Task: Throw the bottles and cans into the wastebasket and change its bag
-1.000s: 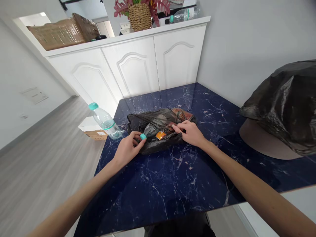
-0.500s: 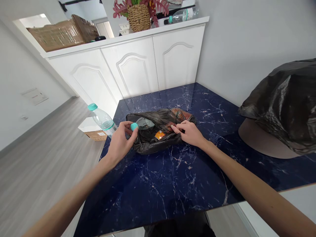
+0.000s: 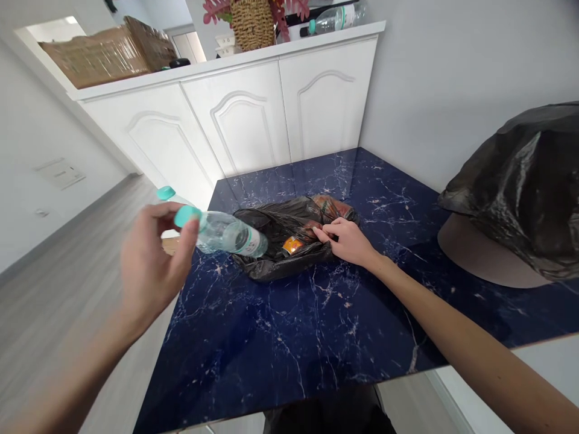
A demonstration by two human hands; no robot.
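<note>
By its teal cap, my left hand [image 3: 158,259] grips a clear plastic bottle [image 3: 233,232], which slants to the right with its base over the mouth of a black plastic bag [image 3: 280,272]. The bag lies on its side on the dark blue marbled table [image 3: 253,337]. My right hand [image 3: 346,241] pinches the bag's edge. An orange-labelled item [image 3: 292,245] shows inside the opening, and something reddish shows through the bag's right end. Behind my left hand stands a second bottle, its teal cap [image 3: 166,193] visible and most of its body hidden.
At the right, a large full black bag [image 3: 520,193] rests over a beige cap brim [image 3: 486,256]. White cabinets [image 3: 244,126] stand beyond the table, with a cardboard box [image 3: 104,57], a wicker planter [image 3: 252,24] and a lying bottle [image 3: 339,18] on top.
My left hand has drawn the bottle out of the black bag, moving left and toward me. My right hand stays on the bag's edge.
</note>
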